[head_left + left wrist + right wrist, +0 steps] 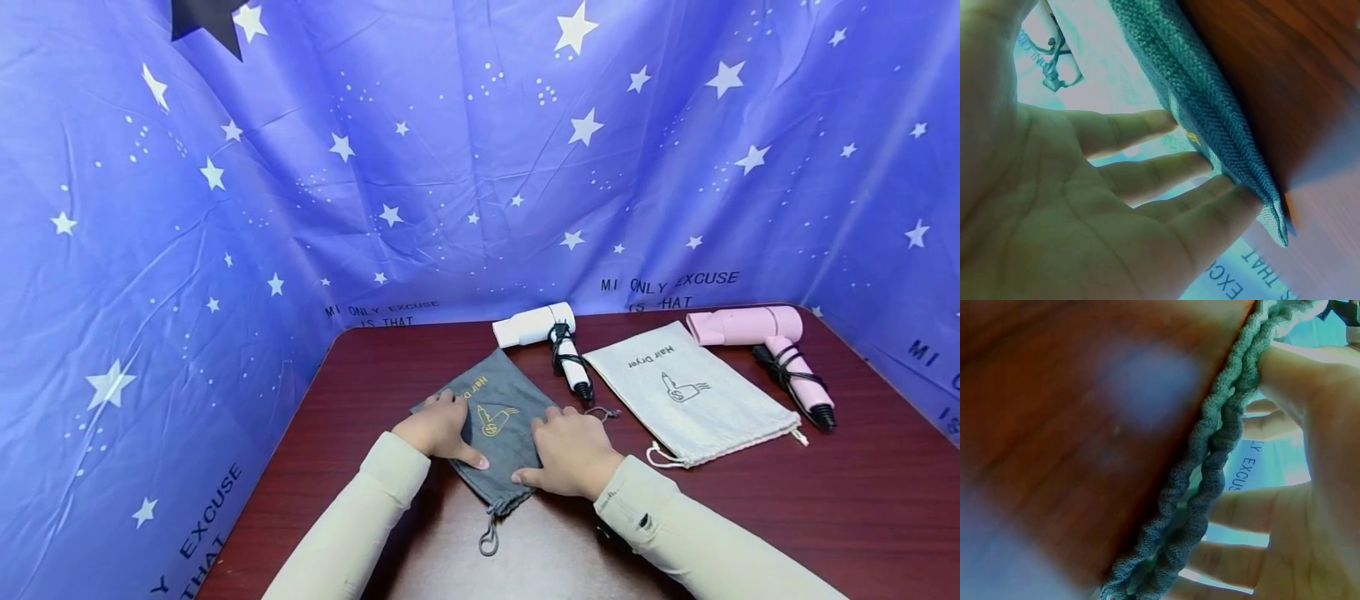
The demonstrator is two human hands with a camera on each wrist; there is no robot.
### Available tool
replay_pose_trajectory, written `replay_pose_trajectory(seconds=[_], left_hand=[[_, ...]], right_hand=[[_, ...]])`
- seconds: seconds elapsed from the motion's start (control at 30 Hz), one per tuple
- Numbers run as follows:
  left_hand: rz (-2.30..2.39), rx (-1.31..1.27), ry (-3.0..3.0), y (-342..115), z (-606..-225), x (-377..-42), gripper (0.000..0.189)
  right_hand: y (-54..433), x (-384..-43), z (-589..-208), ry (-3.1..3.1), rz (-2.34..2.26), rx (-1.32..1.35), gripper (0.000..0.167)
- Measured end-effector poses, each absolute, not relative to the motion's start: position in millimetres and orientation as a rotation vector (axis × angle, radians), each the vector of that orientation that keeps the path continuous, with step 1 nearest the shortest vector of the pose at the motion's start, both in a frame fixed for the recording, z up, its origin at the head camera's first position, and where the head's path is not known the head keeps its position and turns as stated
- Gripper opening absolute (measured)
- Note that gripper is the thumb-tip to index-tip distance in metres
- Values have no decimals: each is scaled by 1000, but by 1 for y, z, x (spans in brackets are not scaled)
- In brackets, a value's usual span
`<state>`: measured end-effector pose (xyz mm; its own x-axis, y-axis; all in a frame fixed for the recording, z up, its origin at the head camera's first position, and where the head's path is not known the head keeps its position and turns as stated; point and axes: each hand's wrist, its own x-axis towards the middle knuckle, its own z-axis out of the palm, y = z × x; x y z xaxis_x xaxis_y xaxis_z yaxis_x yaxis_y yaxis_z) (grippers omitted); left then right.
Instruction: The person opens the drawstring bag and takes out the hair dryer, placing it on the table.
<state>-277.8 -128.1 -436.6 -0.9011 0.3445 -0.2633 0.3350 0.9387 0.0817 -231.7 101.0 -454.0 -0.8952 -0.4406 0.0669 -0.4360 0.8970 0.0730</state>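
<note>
A dark grey drawstring bag (517,400) with a yellow hair dryer print lies flat on the table. My left hand (442,427) rests on its left side. In the left wrist view, the fingertips of that hand (1104,187) touch the bag's folded edge (1210,100), fingers fairly straight. My right hand (573,450) presses on the bag's right side near the gathered mouth. The right wrist view shows the ruffled mouth (1210,450) slightly parted, with the thumb and spread fingers of the right hand (1297,506) against it. A cord loop (488,537) hangs from the near corner.
Behind the grey bag lies a white hair dryer (536,325) with its black cord wrapped round the handle. To the right are a cream drawstring bag (686,408) and a pink hair dryer (750,325). A blue star-patterned curtain (480,167) surrounds the reddish-brown table (862,508).
</note>
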Motion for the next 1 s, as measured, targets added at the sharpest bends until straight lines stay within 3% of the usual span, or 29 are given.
replay_pose_trajectory(seconds=[1.0], left_hand=[[51, 641, 2802, -108, -438, -296, 121]], right_hand=[[114, -221, -461, -2934, -110, 592, 85]])
